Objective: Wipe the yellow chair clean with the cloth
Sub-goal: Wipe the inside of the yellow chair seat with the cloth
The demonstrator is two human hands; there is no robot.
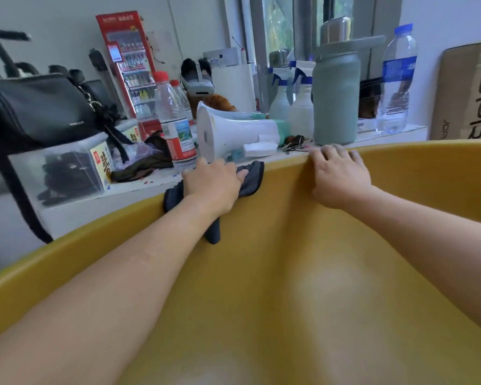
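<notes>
both on yellow chair (261,273) rim: left hand (211,182) flat on cloth (252,176), right hand (339,176) gripping; megaphone (233,132), bottle (175,126) close behind.

Open room:
- Inner face of the chair (261,273), broad and bare below both forearms.
- Bare rim between the left hand (211,184), which lies on the cloth (252,176), and the right hand (339,176), which is hooked over the edge.
- Bare rim running on past each hand.

Obstacles, all on the ledge (139,187) behind the rim:
- Megaphone (233,134), just behind the left hand.
- Red-capped bottle (175,129), beside the megaphone.
- Keys (295,144), just beyond the right fingertips.
- Green flask (335,98), upright behind the keys.
- Clear box (67,168) and black bag (39,107), at left.
- Blue-capped bottle (395,84), at right.
</notes>
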